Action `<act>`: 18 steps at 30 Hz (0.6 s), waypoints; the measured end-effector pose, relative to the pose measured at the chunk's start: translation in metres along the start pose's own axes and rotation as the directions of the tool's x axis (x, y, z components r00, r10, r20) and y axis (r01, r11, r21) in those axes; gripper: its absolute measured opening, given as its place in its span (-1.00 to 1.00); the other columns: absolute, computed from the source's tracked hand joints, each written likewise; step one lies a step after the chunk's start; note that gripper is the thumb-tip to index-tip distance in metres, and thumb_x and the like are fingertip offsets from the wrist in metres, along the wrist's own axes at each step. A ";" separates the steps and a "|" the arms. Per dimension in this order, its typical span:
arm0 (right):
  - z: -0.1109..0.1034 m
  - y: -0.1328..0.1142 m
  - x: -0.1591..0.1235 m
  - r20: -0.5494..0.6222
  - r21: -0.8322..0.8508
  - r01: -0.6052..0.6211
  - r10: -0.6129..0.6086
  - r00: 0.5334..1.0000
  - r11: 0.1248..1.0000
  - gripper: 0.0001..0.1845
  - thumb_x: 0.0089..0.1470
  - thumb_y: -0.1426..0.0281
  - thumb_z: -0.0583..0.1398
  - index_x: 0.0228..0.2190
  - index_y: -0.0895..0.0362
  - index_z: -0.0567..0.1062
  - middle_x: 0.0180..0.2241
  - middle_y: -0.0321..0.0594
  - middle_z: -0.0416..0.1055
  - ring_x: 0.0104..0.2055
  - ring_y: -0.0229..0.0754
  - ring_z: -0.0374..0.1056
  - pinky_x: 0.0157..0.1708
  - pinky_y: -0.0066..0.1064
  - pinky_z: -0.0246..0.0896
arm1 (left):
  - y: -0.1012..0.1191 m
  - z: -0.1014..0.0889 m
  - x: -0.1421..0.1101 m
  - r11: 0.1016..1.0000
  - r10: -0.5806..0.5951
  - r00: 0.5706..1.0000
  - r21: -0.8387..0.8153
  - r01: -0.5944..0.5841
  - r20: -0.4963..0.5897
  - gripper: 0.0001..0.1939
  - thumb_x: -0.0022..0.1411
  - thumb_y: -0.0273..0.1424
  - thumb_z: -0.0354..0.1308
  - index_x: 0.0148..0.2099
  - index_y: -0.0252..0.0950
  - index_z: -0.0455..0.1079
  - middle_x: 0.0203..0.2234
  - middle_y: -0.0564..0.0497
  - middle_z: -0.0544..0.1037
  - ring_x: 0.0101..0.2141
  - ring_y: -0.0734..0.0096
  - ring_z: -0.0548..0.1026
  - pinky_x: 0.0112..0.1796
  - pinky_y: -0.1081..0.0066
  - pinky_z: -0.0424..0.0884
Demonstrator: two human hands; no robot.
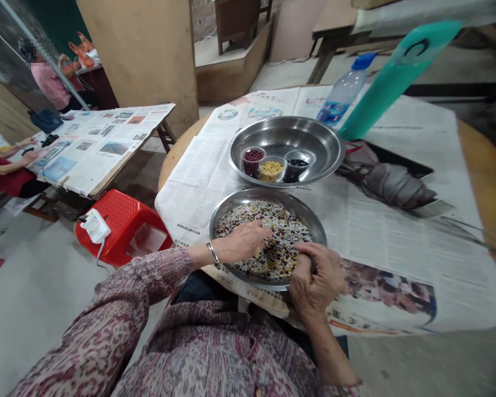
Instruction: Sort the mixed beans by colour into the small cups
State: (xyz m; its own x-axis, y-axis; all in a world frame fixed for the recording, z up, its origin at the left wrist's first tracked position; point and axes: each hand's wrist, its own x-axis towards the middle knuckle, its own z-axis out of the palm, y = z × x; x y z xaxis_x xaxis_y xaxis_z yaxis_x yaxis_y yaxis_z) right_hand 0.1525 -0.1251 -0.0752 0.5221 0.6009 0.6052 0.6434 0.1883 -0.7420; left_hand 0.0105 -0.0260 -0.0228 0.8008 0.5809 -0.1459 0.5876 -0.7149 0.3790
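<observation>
My left hand [242, 242] lay open over the mixed beans [283, 231] in the lower steel bowl [268, 194]; my right hand [316, 278] curled closed by the rim, holding nothing I could make out. Three small cups [271, 171] of red, yellow and black beans sat in the upper steel bowl [316, 135].
</observation>
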 end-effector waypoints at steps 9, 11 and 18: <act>0.001 -0.001 0.000 -0.019 0.007 -0.005 0.005 1.000 1.000 -0.82 0.14 0.39 0.10 -0.41 0.11 0.50 -0.35 -0.18 0.50 -0.22 -0.13 0.43 -0.09 -0.17 0.29 | 0.015 -0.009 0.047 0.961 0.206 0.978 -0.188 -0.205 -0.015 -0.76 0.28 -0.54 0.07 -0.07 -0.31 0.51 -0.17 0.00 0.61 -0.11 0.43 0.50 -0.02 0.45 0.33; 0.001 -0.001 0.000 -0.027 0.015 0.003 -0.003 1.000 1.000 -0.82 0.14 0.40 0.11 -0.40 0.12 0.50 -0.34 -0.17 0.51 -0.21 -0.13 0.43 -0.09 -0.17 0.30 | 0.016 -0.010 0.052 0.959 0.281 0.960 -0.031 -0.281 -0.020 -0.75 0.29 -0.51 0.10 -0.02 -0.28 0.50 -0.06 -0.01 0.57 -0.02 0.35 0.44 0.07 0.37 0.28; 0.001 0.000 0.000 -0.029 0.017 0.026 -0.026 0.999 1.000 -0.83 0.14 0.44 0.11 -0.39 0.12 0.51 -0.35 -0.19 0.50 -0.22 -0.14 0.43 -0.10 -0.19 0.29 | -0.008 -0.022 0.054 0.947 0.203 0.979 0.261 -0.188 -0.034 -0.71 0.42 -0.41 -0.06 0.03 -0.24 0.45 -0.01 -0.08 0.45 0.00 0.25 0.40 -0.03 0.24 0.35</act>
State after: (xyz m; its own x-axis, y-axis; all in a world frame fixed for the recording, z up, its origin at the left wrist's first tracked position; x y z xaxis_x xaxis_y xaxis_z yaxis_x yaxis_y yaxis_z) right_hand 0.1518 -0.1244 -0.0750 0.5214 0.5729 0.6323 0.6472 0.2175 -0.7307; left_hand 0.0468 0.0196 -0.0131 0.8991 0.4363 -0.0349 0.4365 -0.8876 0.1473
